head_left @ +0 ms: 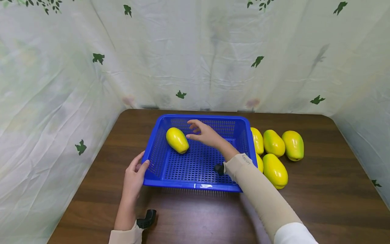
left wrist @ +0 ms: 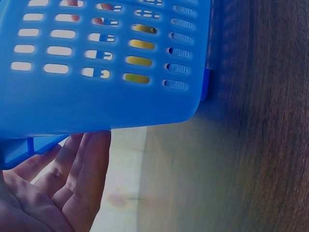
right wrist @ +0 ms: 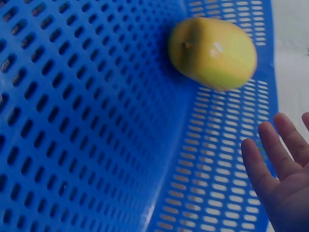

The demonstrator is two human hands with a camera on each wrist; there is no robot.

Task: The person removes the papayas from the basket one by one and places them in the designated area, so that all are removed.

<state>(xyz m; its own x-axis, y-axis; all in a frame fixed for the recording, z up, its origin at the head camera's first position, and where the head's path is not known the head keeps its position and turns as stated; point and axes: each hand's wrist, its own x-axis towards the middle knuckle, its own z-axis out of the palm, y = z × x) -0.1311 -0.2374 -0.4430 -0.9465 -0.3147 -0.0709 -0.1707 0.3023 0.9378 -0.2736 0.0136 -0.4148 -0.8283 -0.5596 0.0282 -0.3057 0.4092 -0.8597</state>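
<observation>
A blue plastic basket [head_left: 195,185] with slotted walls stands on the wooden table. My left hand [head_left: 135,174] grips its left rim, thumb on top; in the left wrist view the fingers [left wrist: 89,179] reach under the rim. Inside, towards the left wall, lies one glossy yellow fruit [head_left: 177,140], shaped like a papaya or mango. Over the basket, just right of that fruit, my right hand [head_left: 207,134] hovers with loosely bent fingers and holds nothing. The right wrist view shows the fruit [right wrist: 217,53] apart from the spread fingers [right wrist: 277,147].
Several similar yellow fruits [head_left: 274,143] with greenish patches lie on the table [head_left: 329,189] against and beside the basket's right side; the basket wall partly hides two. A pale curtain [head_left: 195,61] with green bird shapes surrounds the table's back and sides.
</observation>
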